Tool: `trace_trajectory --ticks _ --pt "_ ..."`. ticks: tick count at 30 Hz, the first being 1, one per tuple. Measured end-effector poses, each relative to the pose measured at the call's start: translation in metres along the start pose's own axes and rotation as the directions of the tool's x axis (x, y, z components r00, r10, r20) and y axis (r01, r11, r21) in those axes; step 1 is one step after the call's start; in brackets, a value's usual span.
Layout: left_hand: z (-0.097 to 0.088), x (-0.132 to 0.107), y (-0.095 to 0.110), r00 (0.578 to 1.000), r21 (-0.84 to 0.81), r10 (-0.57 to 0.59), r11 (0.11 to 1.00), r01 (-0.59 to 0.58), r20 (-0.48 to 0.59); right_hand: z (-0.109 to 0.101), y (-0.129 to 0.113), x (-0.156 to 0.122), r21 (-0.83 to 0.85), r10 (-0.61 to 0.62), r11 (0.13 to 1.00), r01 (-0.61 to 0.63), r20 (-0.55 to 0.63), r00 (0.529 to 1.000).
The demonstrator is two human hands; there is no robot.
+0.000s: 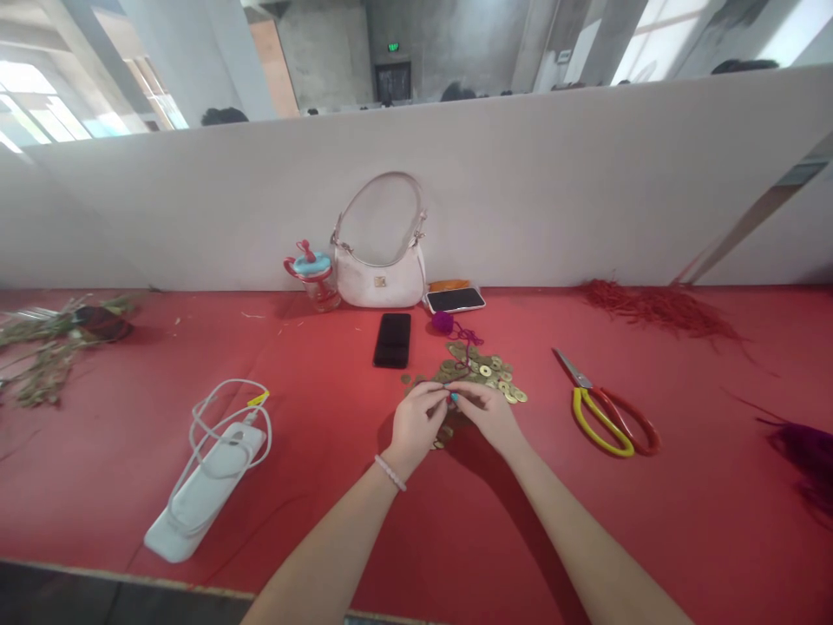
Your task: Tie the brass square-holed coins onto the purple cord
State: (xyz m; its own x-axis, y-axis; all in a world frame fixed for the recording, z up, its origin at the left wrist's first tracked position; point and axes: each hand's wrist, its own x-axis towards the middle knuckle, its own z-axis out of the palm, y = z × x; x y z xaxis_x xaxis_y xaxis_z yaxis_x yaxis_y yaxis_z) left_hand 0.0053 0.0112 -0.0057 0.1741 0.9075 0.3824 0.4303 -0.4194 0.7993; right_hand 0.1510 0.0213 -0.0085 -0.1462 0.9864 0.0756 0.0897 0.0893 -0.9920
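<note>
My left hand (417, 422) and my right hand (489, 415) meet over the red tabletop (338, 486), fingers pinched together on a purple cord (466, 347) and small brass coins. The cord runs back to a purple yarn ball (442, 322). A pile of brass coins (485, 371) with holes lies just behind my fingers, and a few strung coins (443, 434) hang below my left hand. A bead bracelet circles my left wrist.
Yellow-and-red scissors (608, 408) lie to the right. A black phone (392, 339), a second phone (455, 299), a white handbag (379, 260) and a small cup (312, 276) sit near the partition. A white power bank with cable (208, 482) lies left. Red cord scraps (657, 305) lie far right.
</note>
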Motion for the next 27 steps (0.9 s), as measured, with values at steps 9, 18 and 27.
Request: trace_trajectory --ticks 9,18,27 --pt "0.0 0.0 0.001 1.0 0.04 0.008 0.999 -0.008 0.003 -0.001 -0.001 0.001 -0.139 -0.05 0.989 0.043 -0.049 0.998" --pt "0.0 0.001 0.0 1.0 0.016 -0.016 1.0 0.016 -0.009 0.0 -0.002 0.001 -0.12 -0.056 0.991 0.051 -0.038 0.998" --pt "0.0 0.003 -0.002 0.998 -0.061 -0.05 0.997 0.048 -0.036 -0.003 -0.012 0.0 0.018 0.069 0.997 -0.07 0.021 0.997"
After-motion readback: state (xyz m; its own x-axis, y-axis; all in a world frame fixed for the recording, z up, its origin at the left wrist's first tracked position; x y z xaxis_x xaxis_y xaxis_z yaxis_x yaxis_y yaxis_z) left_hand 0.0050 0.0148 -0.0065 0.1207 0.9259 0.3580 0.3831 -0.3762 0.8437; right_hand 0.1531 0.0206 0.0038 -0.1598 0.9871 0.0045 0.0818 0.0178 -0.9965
